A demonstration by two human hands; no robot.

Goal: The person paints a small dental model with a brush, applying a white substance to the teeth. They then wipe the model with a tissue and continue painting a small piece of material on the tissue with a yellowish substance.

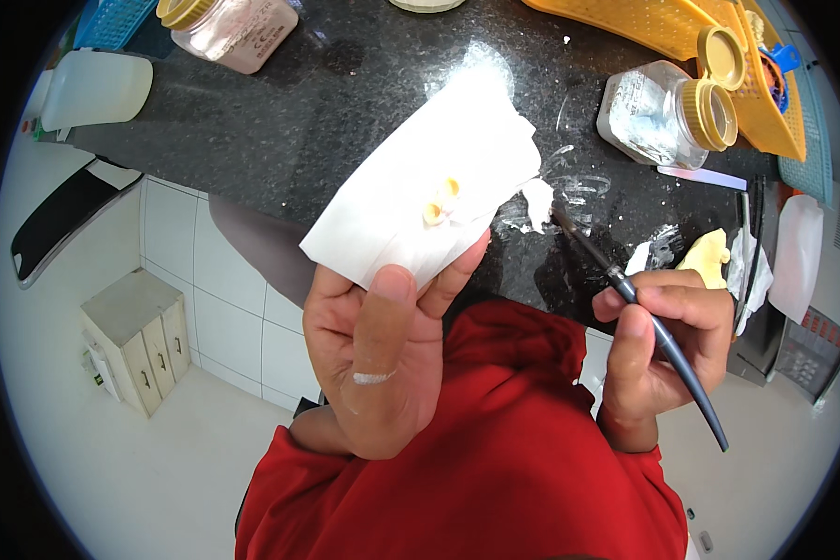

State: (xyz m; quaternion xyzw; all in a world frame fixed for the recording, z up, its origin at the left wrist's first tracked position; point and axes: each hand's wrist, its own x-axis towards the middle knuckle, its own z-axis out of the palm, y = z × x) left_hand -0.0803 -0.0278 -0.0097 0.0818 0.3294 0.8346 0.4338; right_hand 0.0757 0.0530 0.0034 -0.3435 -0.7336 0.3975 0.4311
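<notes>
My left hand [378, 359] pinches a folded piece of white paper [406, 159] between thumb and fingers, holding it up in front of the dark counter. On the paper lie small yellowish and pinkish pieces [441, 203] that look like dental crowns; their exact shape is hard to make out. My right hand [681, 341] grips a slim dark brush [679, 359] like a pen. Its tip points toward the far left, close beside a crumpled white scrap [538, 203] on the counter. A white smear marks my left thumb.
Smeared white residue covers parts of the dark speckled counter [345, 103]. At the right are an open clear jar [644, 117] with white powder, a yellow basket [616, 21] and a yellow lump [707, 257]. A pinkish jar [238, 33] and a whitish bottle [98, 91] stand far left.
</notes>
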